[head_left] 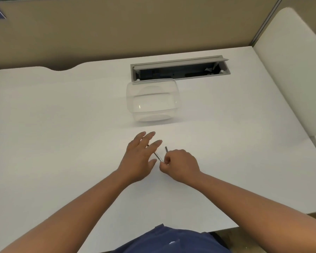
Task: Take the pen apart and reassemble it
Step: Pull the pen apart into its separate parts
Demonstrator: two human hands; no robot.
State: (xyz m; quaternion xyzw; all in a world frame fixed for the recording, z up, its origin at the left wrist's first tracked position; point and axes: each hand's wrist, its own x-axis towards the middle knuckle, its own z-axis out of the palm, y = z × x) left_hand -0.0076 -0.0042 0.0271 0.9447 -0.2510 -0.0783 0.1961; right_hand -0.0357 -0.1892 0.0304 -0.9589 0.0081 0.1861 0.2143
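Note:
A thin clear pen barrel (157,156) with dark print lies slanted on the white desk (62,143), its far end hidden under my left hand (140,156). That hand hovers flat over it with fingers spread, holding nothing that I can see. My right hand (179,164) is curled, its fingertips pinching the near end of the barrel. A short dark pen part (166,149) sticks up from the top of my right hand; whether it rests on the desk or in the fist is unclear.
A clear plastic container (152,100) stands on the desk just beyond my hands. Behind it is an open grey cable hatch (179,68). Beige partition walls close the back, and a white panel rises on the right.

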